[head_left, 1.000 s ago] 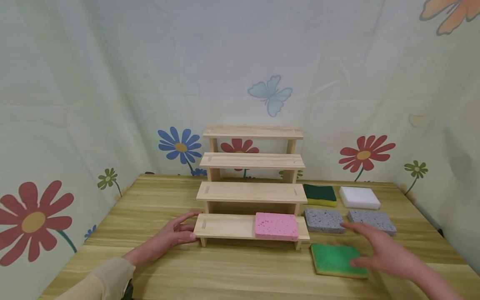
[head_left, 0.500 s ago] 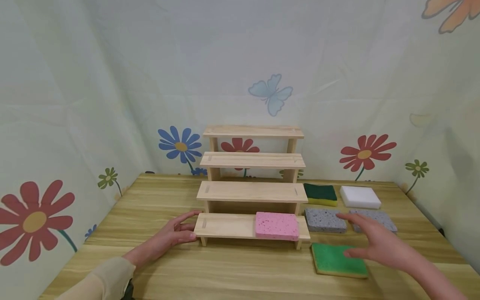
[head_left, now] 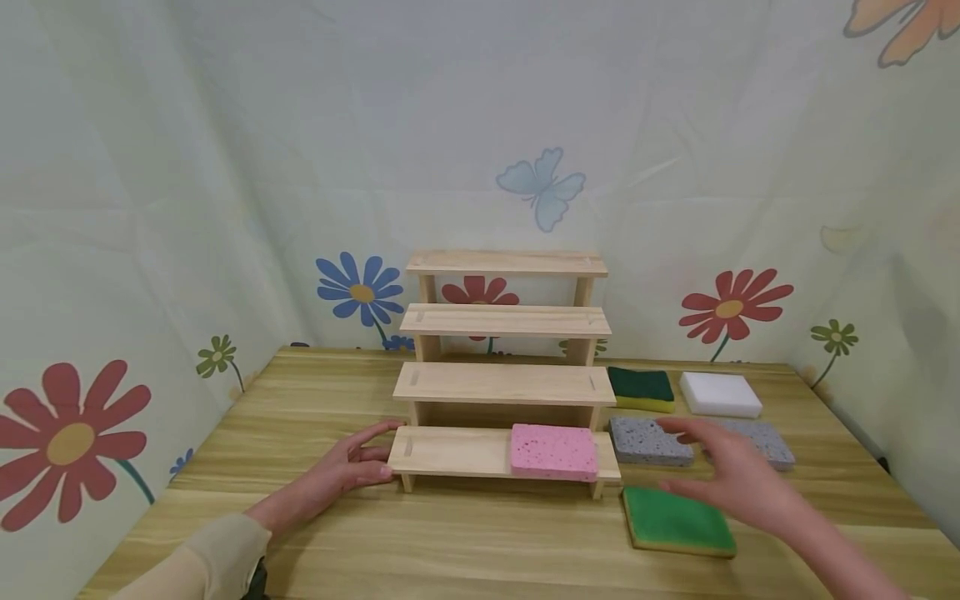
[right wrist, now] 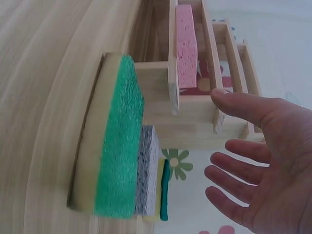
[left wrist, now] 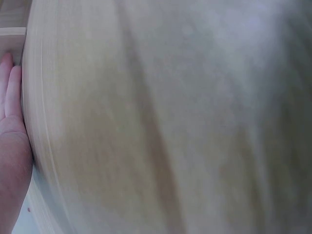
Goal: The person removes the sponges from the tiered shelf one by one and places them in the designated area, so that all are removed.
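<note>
My left hand (head_left: pixel 337 471) holds the left end of the lowest step of a wooden stepped display stand (head_left: pixel 457 454), thumb near the front corner, index finger at the back. Its fingers also show at the left edge of the left wrist view. A pink sponge (head_left: pixel 553 452) lies on that step's right side. My right hand (head_left: pixel 738 479) is held in the air, fingers apart, nothing in them. Below it lies a green-topped scouring sponge (head_left: pixel 678 521), its pale layer facing the table in the right wrist view. A grey speckled sponge (head_left: pixel 649 442) lies just beyond the fingers.
A second grey sponge (head_left: pixel 761 442), partly hidden by my right hand, lies on the wood-grain table (head_left: pixel 450 546). Behind are a dark green and yellow sponge (head_left: pixel 640 389) and a white sponge (head_left: pixel 721 395). A flowered cloth (head_left: pixel 465 125) hangs around the table.
My right hand has drifted left and slightly up above the sponges, uncovering more of the green one. My left hand and the pink sponge have stayed put.
</note>
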### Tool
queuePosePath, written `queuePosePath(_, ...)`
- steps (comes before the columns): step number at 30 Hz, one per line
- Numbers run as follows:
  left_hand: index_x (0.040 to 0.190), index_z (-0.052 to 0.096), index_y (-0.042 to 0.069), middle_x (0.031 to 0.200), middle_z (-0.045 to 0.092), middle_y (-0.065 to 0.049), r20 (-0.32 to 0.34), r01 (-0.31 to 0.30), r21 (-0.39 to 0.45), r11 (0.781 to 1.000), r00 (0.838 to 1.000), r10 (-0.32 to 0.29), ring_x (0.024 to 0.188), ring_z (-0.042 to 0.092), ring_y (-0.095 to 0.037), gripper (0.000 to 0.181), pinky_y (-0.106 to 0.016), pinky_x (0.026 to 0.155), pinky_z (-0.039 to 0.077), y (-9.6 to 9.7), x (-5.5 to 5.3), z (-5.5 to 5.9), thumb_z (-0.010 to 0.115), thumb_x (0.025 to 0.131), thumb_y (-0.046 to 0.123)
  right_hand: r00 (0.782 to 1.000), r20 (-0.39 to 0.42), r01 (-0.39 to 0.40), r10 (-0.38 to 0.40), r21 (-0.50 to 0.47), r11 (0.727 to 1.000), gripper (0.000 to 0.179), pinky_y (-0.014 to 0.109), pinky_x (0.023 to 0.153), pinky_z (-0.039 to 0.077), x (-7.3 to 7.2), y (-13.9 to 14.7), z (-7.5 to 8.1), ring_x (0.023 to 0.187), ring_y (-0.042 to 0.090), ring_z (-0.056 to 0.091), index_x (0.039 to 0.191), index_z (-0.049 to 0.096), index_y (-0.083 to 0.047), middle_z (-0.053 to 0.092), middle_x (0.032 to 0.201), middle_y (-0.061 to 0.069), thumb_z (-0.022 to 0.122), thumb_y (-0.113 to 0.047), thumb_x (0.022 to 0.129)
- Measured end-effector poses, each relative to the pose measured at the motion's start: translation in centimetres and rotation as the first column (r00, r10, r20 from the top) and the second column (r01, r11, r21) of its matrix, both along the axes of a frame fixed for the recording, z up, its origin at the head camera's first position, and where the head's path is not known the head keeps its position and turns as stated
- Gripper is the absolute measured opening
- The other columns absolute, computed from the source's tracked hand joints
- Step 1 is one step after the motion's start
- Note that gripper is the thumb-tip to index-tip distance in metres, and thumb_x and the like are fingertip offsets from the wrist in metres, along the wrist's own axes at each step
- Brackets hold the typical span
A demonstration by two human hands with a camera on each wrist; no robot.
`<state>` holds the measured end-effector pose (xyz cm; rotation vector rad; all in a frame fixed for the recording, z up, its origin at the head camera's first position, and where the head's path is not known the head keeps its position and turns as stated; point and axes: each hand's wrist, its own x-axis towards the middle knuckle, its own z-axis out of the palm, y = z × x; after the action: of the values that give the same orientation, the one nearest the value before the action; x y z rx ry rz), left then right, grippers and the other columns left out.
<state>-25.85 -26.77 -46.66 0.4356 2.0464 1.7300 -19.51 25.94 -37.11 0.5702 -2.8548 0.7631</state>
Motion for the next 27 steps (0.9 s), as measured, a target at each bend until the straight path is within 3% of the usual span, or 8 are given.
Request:
queuePosePath(8,0.158,0.023,0.022,0.153,0.038,-0.03,0.008,-0.011,-0.015,1.0,1.0,0.011,0.128,0.057,-0.022,0.07,-0.03,0.099,0.053,-0.1,-0.1,-0.1,0.059,0.098,0.019,0.998,-0.057,-0.002,0.001,-0.005,1.0,0.071,0.043,0.084,0.057,-0.4,-1.6,-0.4,0.11,0.027,0.063,0.134,0.058,-0.011,0.065,0.131,0.01,0.084,-0.041,0.076)
queuePosePath(13,0.158,0.024,0.024,0.154,0.039,-0.027,0.016,-0.013,-0.019,1.0,1.0,0.013,0.129,0.056,-0.022,0.069,-0.031,0.1,0.053,-0.1,-0.1,-0.1,0.059,0.099,0.019,0.998,-0.057,-0.008,0.006,-0.034,0.999,0.07,0.045,0.085,0.056,-0.6,-2.7,-0.8,0.111,0.027,0.062,0.136,0.057,-0.012,0.063,0.132,0.009,0.085,-0.035,0.076)
queuePosePath(27,0.159,0.021,0.021,0.154,0.038,-0.028,0.013,-0.024,-0.035,0.999,1.0,0.024,0.13,0.056,-0.023,0.073,-0.03,0.1,0.052,0.0,-0.1,-0.1,0.061,0.097,0.021,0.997,-0.057,-0.051,0.046,-0.094,0.994,0.071,0.046,0.086,0.056,-1.3,-5.3,-1.5,0.111,0.028,0.062,0.137,0.056,-0.011,0.062,0.131,0.01,0.084,-0.037,0.076)
